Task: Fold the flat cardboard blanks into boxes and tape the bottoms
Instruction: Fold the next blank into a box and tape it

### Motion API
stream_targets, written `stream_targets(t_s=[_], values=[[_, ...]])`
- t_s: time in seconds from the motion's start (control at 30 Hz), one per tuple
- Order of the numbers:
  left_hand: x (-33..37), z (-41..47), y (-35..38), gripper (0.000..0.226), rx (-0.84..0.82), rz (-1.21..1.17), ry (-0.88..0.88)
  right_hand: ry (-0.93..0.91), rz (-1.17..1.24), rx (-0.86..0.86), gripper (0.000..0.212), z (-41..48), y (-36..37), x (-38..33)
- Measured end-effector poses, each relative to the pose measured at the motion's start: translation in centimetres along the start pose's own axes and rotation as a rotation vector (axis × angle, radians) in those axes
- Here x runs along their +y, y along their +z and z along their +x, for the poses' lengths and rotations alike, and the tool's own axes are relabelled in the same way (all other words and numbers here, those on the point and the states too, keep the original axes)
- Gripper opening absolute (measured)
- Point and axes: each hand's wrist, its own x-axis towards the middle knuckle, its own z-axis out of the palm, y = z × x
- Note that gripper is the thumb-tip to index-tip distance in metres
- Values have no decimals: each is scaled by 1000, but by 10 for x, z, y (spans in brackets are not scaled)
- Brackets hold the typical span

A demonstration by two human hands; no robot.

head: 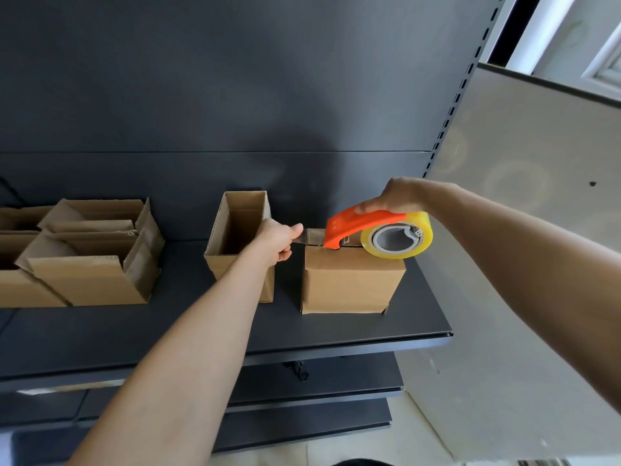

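view: head
hands: two; right hand (396,196) grips one orange tape dispenser (363,225), left hand (280,242) pinches the clear tape end (308,235)
boxes: one closed box (349,282) under the dispenser on the dark shelf (336,327); one open box (240,230) just left; opened boxes (90,274) far left, count unclear

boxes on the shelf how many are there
6: the box under the tape dispenser, the open box beside it, and a cluster of four at the shelf's left, two cut by the frame edge, so more may be hidden.

Stockroom or shop: dark slotted metal shelving (336,334).
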Motion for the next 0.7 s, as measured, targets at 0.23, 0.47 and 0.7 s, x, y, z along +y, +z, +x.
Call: stream_targets(t_s=[0.23,0.47,0.7], values=[[-4,-3,12,30,-1,-157,-60,5,-12,-4,56,1,-1,-5],[-8,-1,11,30,30,-210,-41,-10,10,11,55,5,-3,-16],[-23,2,12,18,50,-252,-97,-42,48,10,53,5,1,-21]])
